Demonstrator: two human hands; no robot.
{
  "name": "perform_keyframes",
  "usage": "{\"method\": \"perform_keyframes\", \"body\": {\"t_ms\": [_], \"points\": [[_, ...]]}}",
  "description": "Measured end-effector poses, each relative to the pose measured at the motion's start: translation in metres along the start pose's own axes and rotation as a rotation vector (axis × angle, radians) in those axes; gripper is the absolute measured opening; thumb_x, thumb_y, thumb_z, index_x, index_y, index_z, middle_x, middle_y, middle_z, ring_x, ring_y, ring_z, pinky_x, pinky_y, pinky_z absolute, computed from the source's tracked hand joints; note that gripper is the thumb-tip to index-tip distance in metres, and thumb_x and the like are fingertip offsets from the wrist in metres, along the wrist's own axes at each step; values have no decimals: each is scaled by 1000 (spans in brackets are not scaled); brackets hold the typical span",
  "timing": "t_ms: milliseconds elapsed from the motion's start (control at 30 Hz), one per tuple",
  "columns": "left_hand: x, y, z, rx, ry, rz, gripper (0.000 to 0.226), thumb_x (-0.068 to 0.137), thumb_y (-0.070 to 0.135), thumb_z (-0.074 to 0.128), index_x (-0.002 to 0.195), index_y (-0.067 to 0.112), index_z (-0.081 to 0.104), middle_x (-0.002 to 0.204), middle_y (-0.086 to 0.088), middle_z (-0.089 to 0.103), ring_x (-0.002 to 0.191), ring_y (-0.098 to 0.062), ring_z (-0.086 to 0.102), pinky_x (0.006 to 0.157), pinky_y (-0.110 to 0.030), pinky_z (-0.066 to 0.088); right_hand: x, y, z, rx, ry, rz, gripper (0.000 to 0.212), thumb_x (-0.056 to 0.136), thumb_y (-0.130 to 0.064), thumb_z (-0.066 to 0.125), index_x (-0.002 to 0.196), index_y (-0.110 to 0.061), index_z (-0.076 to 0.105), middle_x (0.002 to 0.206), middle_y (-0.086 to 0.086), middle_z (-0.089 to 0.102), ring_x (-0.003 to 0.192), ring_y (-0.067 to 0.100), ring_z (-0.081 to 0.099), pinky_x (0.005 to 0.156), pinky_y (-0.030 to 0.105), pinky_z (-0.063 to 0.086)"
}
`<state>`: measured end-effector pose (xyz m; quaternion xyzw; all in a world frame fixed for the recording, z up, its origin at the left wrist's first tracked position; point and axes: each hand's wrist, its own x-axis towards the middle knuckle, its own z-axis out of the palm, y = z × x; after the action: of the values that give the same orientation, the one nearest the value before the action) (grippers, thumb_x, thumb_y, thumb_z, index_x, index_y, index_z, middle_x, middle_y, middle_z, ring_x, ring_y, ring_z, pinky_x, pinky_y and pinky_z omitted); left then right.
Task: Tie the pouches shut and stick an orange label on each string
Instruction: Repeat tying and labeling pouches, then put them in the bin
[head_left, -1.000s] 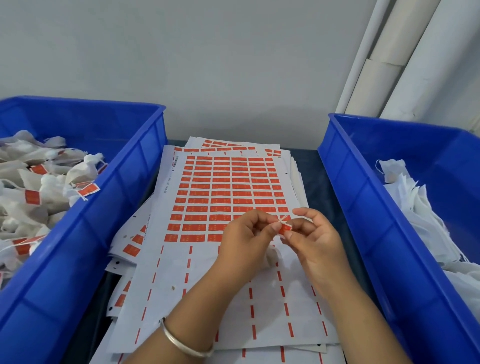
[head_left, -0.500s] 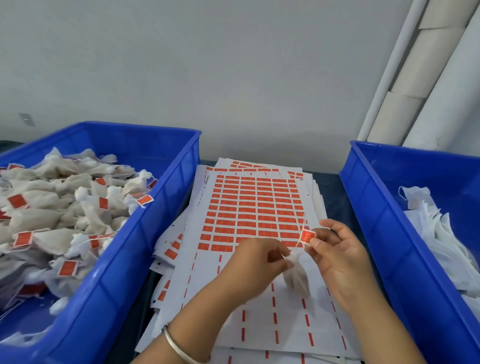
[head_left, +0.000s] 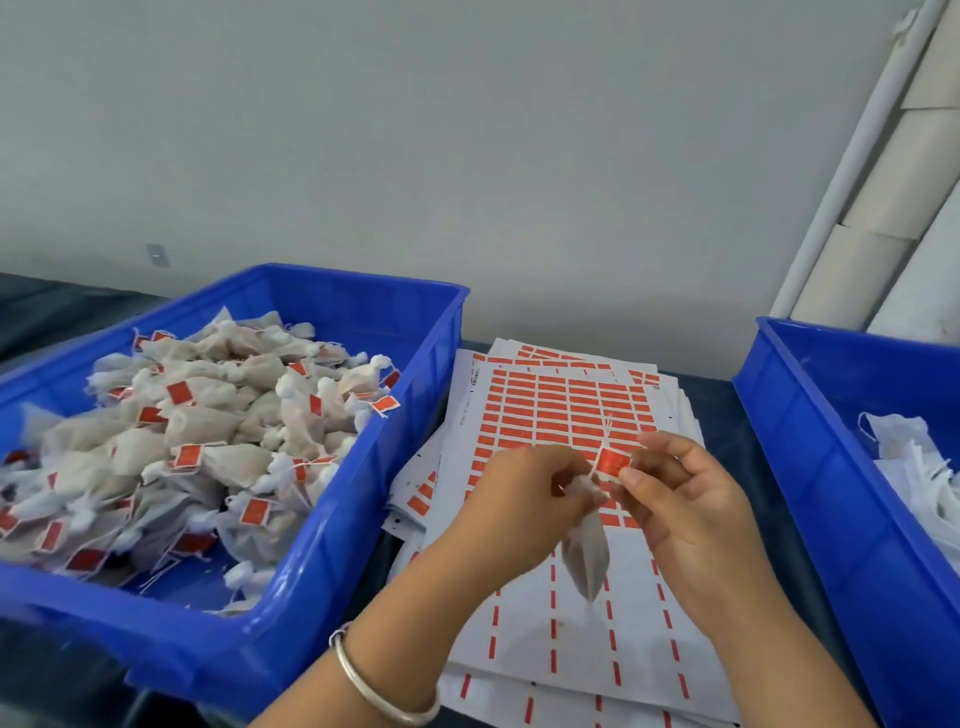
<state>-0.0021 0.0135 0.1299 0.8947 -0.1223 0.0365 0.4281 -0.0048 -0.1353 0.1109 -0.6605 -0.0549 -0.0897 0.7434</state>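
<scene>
A small whitish pouch (head_left: 586, 556) hangs between my hands above the label sheets. My left hand (head_left: 524, 499) pinches its gathered neck. My right hand (head_left: 685, 504) pinches an orange label (head_left: 613, 461) folded on the pouch's white string (head_left: 602, 441), whose ends stick up past the label. Sheets of orange labels (head_left: 566, 405) lie stacked on the table under my hands; the near part of the top sheet is peeled bare.
A blue bin (head_left: 332, 519) on the left holds a heap of tied, labelled pouches (head_left: 208, 441). A second blue bin (head_left: 810, 467) on the right holds white untied pouches (head_left: 914, 457). White tubes (head_left: 883, 182) lean on the wall at the back right.
The view has swung left and up, showing more of the left bin. My hands have drawn slightly apart and the pouch now hangs free below the label.
</scene>
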Motion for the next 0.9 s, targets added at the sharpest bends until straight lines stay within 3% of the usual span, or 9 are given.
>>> {"method": "perform_keyframes", "body": {"t_ms": [167, 300, 367, 467, 633, 733, 833, 900], "points": [[-8, 14, -61, 44, 204, 6, 11, 87, 26, 62, 96, 31, 63, 78, 14, 61, 70, -5, 60, 61, -12, 49, -4, 1, 11, -63, 24, 36, 35, 60, -34, 68, 95, -31, 66, 89, -13, 73, 84, 8, 71, 65, 21, 57], [-20, 10, -124, 88, 553, 21, 17, 84, 18, 61, 76, 32, 63, 67, 15, 64, 60, 6, 58, 48, -5, 39, -10, 8, 15, -89, 6, 103, 40, 59, -36, 67, 98, -29, 66, 89, -13, 73, 84, 9, 72, 73, 28, 58], [-20, 0, -148, 160, 615, -38, 16, 83, 18, 58, 72, 27, 63, 61, 13, 63, 57, 4, 57, 46, -6, 38, -12, 14, 15, -89, 7, 132, 28, 70, -29, 67, 98, -27, 65, 88, -11, 74, 83, 11, 72, 74, 29, 57], [-9, -28, -166, 381, 536, -216, 16, 83, 15, 54, 69, 22, 59, 65, 9, 64, 64, -4, 58, 50, -18, 38, -16, 20, 15, -95, -8, 185, 22, 83, -10, 64, 98, -25, 66, 86, -6, 75, 80, 14, 72, 68, 24, 58], [8, -66, -159, 574, 210, -510, 12, 87, 18, 59, 90, 8, 65, 82, -5, 66, 74, -17, 60, 58, -23, 44, -23, 23, 12, -144, -17, 248, 22, 87, -6, 61, 100, -23, 66, 85, -2, 75, 78, 17, 72, 69, 23, 58], [10, -68, -151, 506, 97, -501, 25, 86, 18, 63, 109, 11, 62, 96, -1, 62, 83, -16, 58, 72, -24, 46, -27, 22, 7, -159, -7, 281, 21, 89, -4, 59, 100, -20, 67, 85, 0, 75, 77, 19, 73, 71, 27, 57], [8, -54, -151, 499, 172, -401, 34, 87, 25, 64, 119, 16, 57, 116, -1, 61, 97, -16, 56, 83, -26, 44, -32, 15, 0, -178, 8, 301, 18, 90, -5, 59, 99, -19, 67, 83, 0, 75, 76, 19, 72, 76, 32, 57], [2, -38, -147, 475, 251, -314, 30, 86, 27, 64, 115, 20, 59, 116, 4, 61, 96, -13, 54, 80, -25, 40, -36, 6, -6, -196, 13, 296, 17, 90, -5, 59, 98, -17, 68, 83, 0, 75, 76, 19, 72, 76, 31, 57]]}}
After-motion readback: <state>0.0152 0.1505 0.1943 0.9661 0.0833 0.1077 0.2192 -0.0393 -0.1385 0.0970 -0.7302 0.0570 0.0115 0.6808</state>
